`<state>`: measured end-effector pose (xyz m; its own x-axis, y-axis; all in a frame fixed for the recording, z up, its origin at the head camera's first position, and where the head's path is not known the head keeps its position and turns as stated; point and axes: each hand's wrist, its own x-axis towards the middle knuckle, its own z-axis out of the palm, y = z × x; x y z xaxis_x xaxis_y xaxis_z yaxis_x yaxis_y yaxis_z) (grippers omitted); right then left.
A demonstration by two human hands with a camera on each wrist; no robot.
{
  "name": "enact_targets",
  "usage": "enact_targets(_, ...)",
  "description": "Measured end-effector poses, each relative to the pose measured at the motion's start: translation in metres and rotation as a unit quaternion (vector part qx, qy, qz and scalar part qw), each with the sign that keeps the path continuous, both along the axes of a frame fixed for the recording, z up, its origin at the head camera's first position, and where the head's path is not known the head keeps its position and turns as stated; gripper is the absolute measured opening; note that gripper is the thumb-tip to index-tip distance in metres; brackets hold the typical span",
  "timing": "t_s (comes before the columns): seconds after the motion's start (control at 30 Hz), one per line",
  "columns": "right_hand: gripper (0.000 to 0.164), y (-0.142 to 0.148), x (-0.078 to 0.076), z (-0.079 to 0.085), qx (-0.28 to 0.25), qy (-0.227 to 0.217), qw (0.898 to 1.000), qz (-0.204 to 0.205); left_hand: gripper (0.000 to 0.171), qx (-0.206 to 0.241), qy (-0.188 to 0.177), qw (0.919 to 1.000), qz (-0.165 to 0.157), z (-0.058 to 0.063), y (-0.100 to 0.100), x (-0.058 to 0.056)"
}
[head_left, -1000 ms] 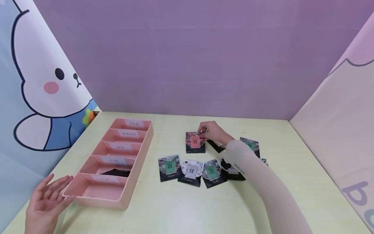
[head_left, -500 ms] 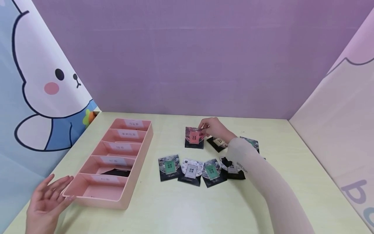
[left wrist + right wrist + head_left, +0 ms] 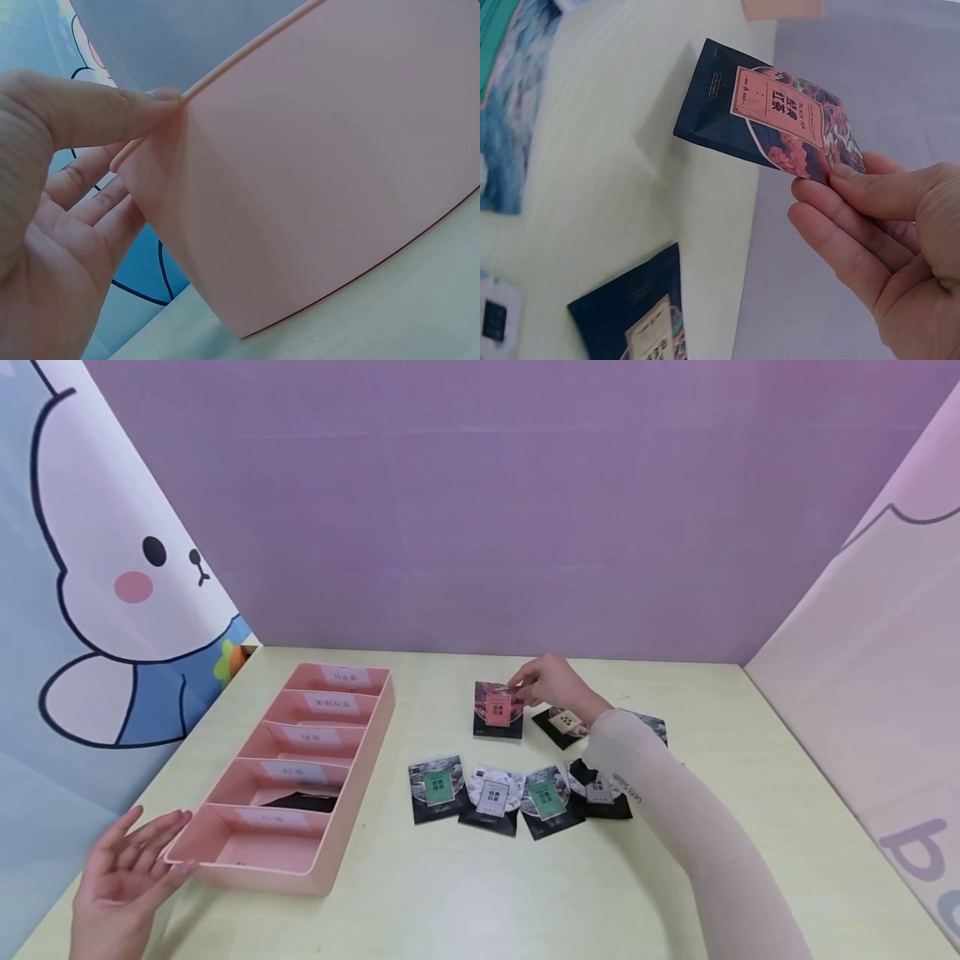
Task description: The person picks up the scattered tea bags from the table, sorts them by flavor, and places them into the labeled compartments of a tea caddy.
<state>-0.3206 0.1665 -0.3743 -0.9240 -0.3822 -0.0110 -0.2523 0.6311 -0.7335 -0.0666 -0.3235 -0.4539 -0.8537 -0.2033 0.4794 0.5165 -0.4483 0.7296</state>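
Observation:
My right hand (image 3: 557, 685) pinches a black tea sachet (image 3: 769, 112) with a red label by one top corner, between thumb and fingers. In the right wrist view it is tilted above the table and casts a shadow there. My left hand (image 3: 123, 877) holds the near left corner of a pink divided box (image 3: 330, 868), its thumb at the front rim and its fingers along the side wall. The box has a row of labelled compartments. A dark sachet (image 3: 318, 802) lies in the second compartment from the front.
Green-labelled (image 3: 438, 787) and white-labelled sachets (image 3: 492, 797) lie in a row on the table (image 3: 450, 902). A cream-labelled sachet (image 3: 562, 727) lies by my right hand. Another sachet (image 3: 652, 727) is partly hidden behind my sleeve (image 3: 660, 810). A purple panel (image 3: 480, 527) stands behind.
My right hand has lifted the red-labelled sachet slightly and moved it a little toward the back, uncovering more of the cream-labelled one. The left hand has stayed at the box corner.

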Motion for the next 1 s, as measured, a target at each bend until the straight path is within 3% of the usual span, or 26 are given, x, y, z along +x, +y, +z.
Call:
enact_targets(0.3,0.020,-0.006,0.002,0.011,-0.036,-0.005,0.999,-0.011,0.081,-0.003,0.001,1.0000,-0.006,-0.002,-0.002,-0.003)
enact_targets(1.0,0.016,-0.041,0.019,0.028,-0.049,0.036,0.997,0.046,0.081,0.003,0.003,0.9999,-0.013,-0.005,-0.002,-0.004)
